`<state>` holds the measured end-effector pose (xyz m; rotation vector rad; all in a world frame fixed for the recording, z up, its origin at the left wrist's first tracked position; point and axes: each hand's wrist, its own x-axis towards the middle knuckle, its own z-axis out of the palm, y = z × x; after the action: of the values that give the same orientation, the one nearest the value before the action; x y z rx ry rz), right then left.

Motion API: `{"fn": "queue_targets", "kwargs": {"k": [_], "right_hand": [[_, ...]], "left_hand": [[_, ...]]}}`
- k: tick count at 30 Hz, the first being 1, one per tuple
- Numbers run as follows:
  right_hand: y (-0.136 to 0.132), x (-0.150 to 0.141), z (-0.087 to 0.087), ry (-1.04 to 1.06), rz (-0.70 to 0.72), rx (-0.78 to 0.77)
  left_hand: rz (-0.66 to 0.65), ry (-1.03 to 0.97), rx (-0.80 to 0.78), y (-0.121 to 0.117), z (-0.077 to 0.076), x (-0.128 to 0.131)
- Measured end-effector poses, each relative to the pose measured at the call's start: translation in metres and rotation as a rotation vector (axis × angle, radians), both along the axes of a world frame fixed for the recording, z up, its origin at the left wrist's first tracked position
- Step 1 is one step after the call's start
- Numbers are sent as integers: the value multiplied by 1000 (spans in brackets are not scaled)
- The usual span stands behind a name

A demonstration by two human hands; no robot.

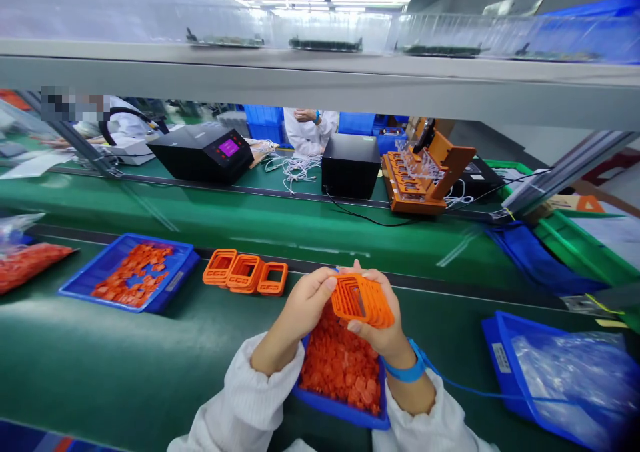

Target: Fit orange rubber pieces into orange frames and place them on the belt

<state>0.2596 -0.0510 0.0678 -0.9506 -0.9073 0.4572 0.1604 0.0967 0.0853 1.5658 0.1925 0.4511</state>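
Observation:
My right hand (383, 325) grips a stack of orange plastic frames (363, 301) held above a blue tray (340, 407) full of small orange parts (340, 367). My left hand (306, 302) is closed against the left edge of the same stack, thumb and fingers pinched on it. A blue wrist strap (406, 371) with a blue cord sits on my right wrist. Several more orange frames (245, 272) lie in a row on the green mat to the left.
A second blue tray of orange parts (131, 273) sits at the left, with a bag of orange parts (25, 262) beyond it. A blue tray with plastic bags (570, 372) is at the right. Across the belt: black machines (203, 152), an orange fixture (423, 175), other workers in white coats.

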Motion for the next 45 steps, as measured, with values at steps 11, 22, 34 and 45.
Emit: {"fn": "queue_targets", "kwargs": {"k": [11, 22, 34, 45], "right_hand": [[9, -8, 11, 391, -26, 263], [10, -14, 11, 437, 44, 337], [13, -16, 8, 463, 33, 301], [6, 5, 16, 516, -284, 328]], "left_hand": [[-10, -211, 97, -16, 2, -6], [94, -287, 350, -19, 13, -13], [123, -264, 381, -18, 14, -19], [319, -183, 505, 14, 13, -23]]}}
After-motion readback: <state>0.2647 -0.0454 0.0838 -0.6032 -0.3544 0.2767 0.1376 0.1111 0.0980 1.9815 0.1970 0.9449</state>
